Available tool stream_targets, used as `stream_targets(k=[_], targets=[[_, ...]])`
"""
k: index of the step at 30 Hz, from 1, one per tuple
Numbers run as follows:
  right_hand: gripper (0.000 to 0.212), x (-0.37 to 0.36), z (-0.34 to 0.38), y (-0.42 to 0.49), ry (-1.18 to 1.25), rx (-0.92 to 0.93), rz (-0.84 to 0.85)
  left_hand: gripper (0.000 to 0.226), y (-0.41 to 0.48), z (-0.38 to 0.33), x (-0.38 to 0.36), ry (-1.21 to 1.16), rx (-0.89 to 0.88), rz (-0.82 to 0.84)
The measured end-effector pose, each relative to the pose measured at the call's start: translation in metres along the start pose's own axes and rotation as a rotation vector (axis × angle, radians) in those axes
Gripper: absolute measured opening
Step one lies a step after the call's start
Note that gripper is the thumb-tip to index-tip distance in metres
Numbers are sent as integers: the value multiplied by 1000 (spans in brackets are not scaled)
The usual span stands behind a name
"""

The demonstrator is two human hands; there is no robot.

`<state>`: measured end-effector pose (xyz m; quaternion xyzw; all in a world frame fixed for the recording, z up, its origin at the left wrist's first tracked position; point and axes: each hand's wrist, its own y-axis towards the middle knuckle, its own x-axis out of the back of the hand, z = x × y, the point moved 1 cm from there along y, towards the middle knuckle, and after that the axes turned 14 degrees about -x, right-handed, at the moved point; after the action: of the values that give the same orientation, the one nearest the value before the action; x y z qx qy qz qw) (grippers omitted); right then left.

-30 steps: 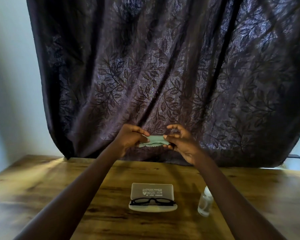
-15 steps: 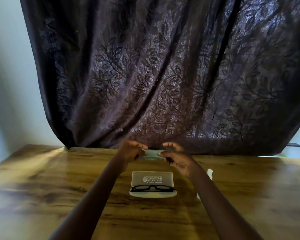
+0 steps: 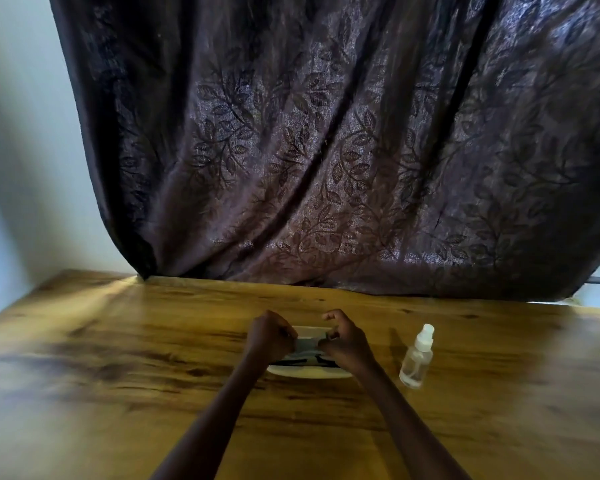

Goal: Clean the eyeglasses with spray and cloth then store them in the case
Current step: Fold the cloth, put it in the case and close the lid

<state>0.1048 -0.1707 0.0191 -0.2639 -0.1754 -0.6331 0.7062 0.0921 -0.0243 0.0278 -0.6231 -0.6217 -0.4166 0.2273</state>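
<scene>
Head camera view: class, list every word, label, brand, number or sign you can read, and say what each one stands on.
None can be read.
Case lid: hidden almost wholly by the cloth and both hands; no print shows.
Spray bottle: clear, no label visible.
Curtain: leaf pattern only, no text.
Table: bare wood grain, no markings.
</scene>
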Motion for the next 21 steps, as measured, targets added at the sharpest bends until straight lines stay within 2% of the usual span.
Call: stream_targets(k=[10,17,21], targets=[[31,-9,-16,-12,-124,102,-178,23,-19,4,-21,100,-102,-76],[25,-17,-32,-26,-128,142,-264,19,-47,5,-36,-22,-120,-257],[23,-21,-38,-35,-88,175,-311,7,-57,6,-40,-94,-156,-325]])
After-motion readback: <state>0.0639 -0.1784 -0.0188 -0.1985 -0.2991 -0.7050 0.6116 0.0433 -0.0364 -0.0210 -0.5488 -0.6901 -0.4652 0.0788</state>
